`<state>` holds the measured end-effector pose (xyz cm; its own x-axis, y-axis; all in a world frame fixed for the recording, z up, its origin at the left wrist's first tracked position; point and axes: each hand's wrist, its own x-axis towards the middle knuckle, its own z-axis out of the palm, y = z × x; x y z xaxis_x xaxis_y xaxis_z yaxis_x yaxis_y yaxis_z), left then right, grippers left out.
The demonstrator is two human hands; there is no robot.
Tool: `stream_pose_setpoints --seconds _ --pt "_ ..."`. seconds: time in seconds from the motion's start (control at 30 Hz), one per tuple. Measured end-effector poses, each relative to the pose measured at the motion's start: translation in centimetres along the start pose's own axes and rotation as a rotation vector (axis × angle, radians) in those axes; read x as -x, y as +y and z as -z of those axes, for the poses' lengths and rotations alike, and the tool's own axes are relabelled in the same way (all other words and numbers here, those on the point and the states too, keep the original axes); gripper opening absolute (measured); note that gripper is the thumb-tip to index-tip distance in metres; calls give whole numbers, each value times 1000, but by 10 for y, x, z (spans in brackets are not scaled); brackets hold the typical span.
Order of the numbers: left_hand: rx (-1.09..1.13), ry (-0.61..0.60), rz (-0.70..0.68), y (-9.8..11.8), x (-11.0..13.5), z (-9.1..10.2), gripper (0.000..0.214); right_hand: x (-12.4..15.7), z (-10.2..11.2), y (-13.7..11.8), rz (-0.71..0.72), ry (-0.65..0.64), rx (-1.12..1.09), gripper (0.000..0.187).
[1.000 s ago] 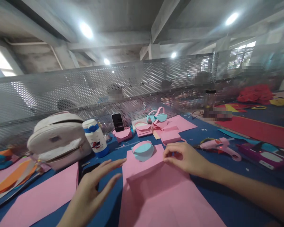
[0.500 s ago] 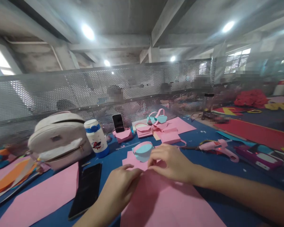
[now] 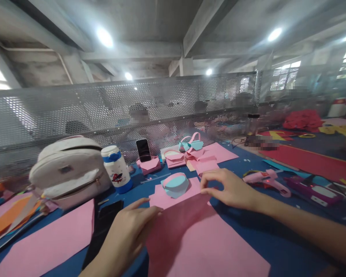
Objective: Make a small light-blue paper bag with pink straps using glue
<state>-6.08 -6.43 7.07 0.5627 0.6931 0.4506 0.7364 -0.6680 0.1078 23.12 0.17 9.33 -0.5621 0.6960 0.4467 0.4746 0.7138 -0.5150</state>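
A large pink sheet (image 3: 202, 234) lies in front of me, its far edge slightly raised off the table. My right hand (image 3: 230, 188) pinches the far right corner between thumb and index finger. At the far left corner, the thumb and fingers of my left hand (image 3: 132, 225) close on the edge, partly hidden by the hand itself. Just beyond that edge, a blue and pink paper piece with a curved band (image 3: 175, 185) rests on another pink sheet (image 3: 158, 193).
To the left are a black phone (image 3: 102, 227), a folded pink sheet (image 3: 54, 238), a bottle (image 3: 117, 171) and a backpack (image 3: 72, 173). Small pink paper bags (image 3: 150, 165) stand at the back. A pink glue gun (image 3: 266, 180) lies right, near a purple device (image 3: 314, 190).
My hands have moved apart along the sheet's far edge, from its middle out to the two corners. More of the sheet and the blue paper piece shows between them.
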Motion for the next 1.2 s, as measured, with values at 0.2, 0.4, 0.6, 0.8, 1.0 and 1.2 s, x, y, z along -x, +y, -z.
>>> stream_pose_setpoints --seconds 0.2,0.4,0.6,0.8,1.0,1.2 --pt "-3 36 -74 -3 0 -2 24 17 21 18 -101 21 23 11" --pt "20 44 -117 12 -12 -2 22 36 35 31 -126 86 -22 16" --pt "160 50 -96 24 -25 2 27 46 49 41 -212 290 -110 20" --pt "419 -69 -251 51 -59 17 28 32 42 23 -31 -137 -375 18" --pt "366 165 -223 78 -83 23 28 8 19 -4 61 -454 -659 38" --pt "629 292 -35 52 -65 5 17 13 -8 -9 -115 -362 -1088 41"
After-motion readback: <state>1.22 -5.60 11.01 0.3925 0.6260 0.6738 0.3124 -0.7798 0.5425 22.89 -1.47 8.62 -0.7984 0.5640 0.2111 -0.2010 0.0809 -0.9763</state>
